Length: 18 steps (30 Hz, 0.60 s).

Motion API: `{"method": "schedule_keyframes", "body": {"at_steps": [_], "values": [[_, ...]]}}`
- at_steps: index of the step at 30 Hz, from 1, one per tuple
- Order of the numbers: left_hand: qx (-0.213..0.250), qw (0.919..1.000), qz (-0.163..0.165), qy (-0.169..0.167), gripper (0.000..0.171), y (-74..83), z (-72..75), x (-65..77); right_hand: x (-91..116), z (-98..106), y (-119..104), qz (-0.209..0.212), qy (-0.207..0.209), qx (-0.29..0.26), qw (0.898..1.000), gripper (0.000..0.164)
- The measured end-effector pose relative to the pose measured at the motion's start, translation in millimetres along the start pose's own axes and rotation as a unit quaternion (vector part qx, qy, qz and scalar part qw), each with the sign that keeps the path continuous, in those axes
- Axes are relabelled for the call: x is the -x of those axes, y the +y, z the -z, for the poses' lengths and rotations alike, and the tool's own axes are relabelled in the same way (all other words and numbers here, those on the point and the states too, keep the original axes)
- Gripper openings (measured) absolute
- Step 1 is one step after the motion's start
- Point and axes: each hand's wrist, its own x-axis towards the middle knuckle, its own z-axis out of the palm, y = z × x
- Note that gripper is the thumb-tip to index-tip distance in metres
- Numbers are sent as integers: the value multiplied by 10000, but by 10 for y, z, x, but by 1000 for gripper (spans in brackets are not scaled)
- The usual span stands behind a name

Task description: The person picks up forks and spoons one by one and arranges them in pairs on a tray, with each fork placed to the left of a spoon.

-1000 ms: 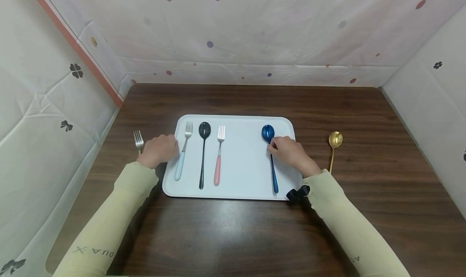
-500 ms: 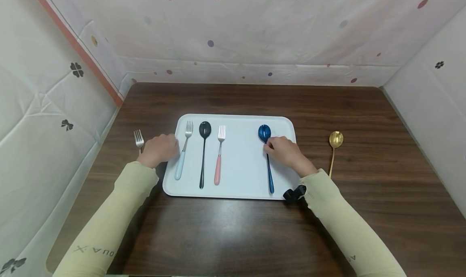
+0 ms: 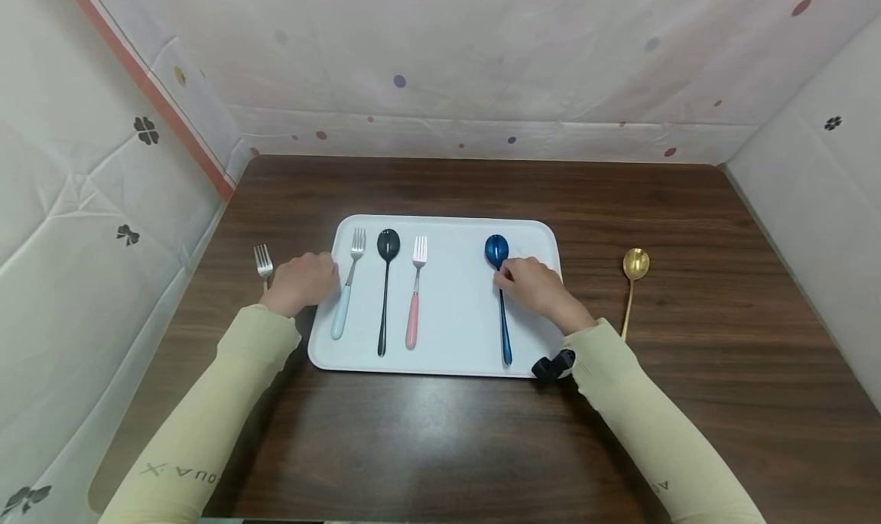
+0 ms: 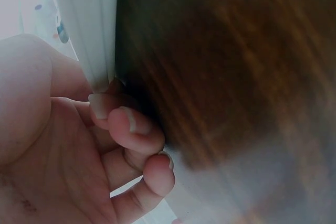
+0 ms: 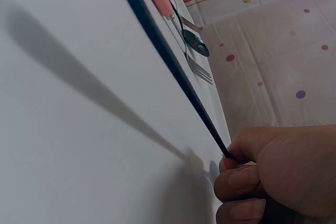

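My right hand (image 3: 537,288) pinches the blue spoon (image 3: 505,333) by the upper handle, over the right part of the white tray (image 3: 454,294). In the right wrist view the blue spoon (image 5: 157,35) slants above the tray, its shadow falling on the surface; the bowl is out of sight there. My left hand (image 3: 303,283) grips the tray's left edge, with curled fingers (image 4: 137,130) below the rim (image 4: 86,24) in the left wrist view. Lying left on the tray are a fork with a light blue handle (image 3: 342,310), a black spoon (image 3: 388,243) and a pink-handled fork (image 3: 412,321).
A silver fork (image 3: 263,260) lies on the brown wooden table (image 3: 427,447) left of the tray, partly covered by my left hand. To the tray's right lies a gold spoon (image 3: 636,264), its handle end hidden by my right sleeve. Patterned cloth walls enclose the table.
My right hand has moved a little left with the blue spoon, bringing it nearer the pink-handled fork. The left hand stays at the tray's edge.
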Motion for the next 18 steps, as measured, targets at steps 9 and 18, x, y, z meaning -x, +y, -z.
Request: {"method": "schedule_keyframes", "body": {"at_steps": [9,18], "values": [[12,10000,46,13,38,-3,-15,3,-21,-38,-48,3,20,-134,9999,24],[-20,10000,37,70,36,9,-11,20,-29,-55,-100,50,84,-174,9998,23]]}}
